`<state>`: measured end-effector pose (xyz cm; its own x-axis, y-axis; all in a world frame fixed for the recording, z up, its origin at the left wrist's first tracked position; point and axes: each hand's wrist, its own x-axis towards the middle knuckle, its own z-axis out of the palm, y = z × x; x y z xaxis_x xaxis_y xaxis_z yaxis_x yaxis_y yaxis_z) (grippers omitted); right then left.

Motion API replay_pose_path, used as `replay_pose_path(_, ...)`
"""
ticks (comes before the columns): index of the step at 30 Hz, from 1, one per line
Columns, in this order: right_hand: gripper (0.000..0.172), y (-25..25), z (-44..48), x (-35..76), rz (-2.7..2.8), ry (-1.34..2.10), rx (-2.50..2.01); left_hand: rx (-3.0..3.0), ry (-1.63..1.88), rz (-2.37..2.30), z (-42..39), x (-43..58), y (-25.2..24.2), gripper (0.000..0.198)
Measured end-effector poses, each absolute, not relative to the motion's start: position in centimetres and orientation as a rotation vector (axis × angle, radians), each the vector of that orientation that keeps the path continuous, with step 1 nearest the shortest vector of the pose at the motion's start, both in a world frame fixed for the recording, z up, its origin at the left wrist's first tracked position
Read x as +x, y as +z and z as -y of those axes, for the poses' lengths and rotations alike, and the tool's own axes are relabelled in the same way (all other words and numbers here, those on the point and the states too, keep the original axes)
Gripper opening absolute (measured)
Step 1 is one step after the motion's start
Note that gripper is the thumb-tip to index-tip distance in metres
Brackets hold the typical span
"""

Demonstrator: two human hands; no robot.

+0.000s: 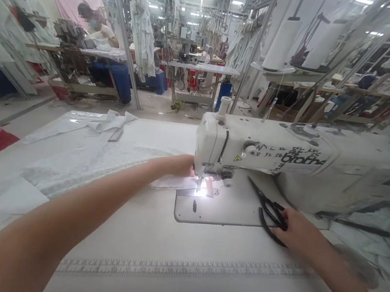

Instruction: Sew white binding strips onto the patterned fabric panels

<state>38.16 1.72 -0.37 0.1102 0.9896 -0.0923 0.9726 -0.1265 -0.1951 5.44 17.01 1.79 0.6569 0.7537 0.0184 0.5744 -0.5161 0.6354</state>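
Note:
My right hand [291, 229] is closed round the handle loops of black scissors [267, 207], which lie over the machine bed with blades pointing away to the left. My left hand [182, 165] is beside the sewing machine's head [210, 141], at a piece of white fabric [176, 182]. Its fingertips are hidden behind the machine head, so its grip does not show. The fabric reaches to the lit needle area [203, 187] on the metal plate [221, 214].
White cloth [81, 162] covers the table's left side. A printed ruler [175, 267] runs along the front edge. More pale cloth [374, 228] lies at right, under the machine arm. Thread cones [283, 41] stand behind. A person [97, 27] sits at another station.

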Motion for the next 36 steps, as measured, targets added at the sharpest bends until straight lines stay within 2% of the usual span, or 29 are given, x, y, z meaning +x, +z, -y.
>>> replay_pose_path(4, 0.011, 0.9, -0.5, 37.3, 2.16, 0.482, -2.102, 2.219, 0.288, -1.176, -14.8, 4.6, 3.1, 0.016)
replay_pose_path(8, 0.021, 2.6, 3.3, 32.6, 2.177, 0.819, -1.746, 2.13, 0.325, -1.332, -9.2, 2.3, 5.3, 0.028)
replay_pose_path(12, 0.02, 3.8, 6.7, 27.4, 2.076, 0.997, -1.639, 1.68, 0.458, -1.4, -2.5, -0.1, 7.4, 0.033)
replay_pose_path(16, 0.034, 4.4, 8.0, 24.3, 2.098, 0.994, -1.492, 1.285, 0.567, -1.292, 2.3, -0.9, 8.1, 0.033)
replay_pose_path(23, 0.026, 4.2, 10.0, 22.1, 2.116, 0.861, -1.4, 1.378, 0.609, -1.214, 5.3, -0.4, 7.5, 0.026)
replay_pose_path(26, 0.026, 3.2, 11.2, 22.2, 2.107, 0.778, -1.484, 1.339, 0.581, -1.17, 6.2, 0.1, 7.4, 0.027)
replay_pose_path(31, 0.029, 1.5, 12.8, 23.6, 2.002, 0.916, -1.563, 1.238, 0.451, -1.06, 6.3, 0.8, 6.3, 0.028)
replay_pose_path(36, 0.026, 2.2, 13.3, 25.6, 1.99, 0.775, -1.671, 1.032, 0.5, -0.875, 5.0, 0.6, 5.4, 0.022)
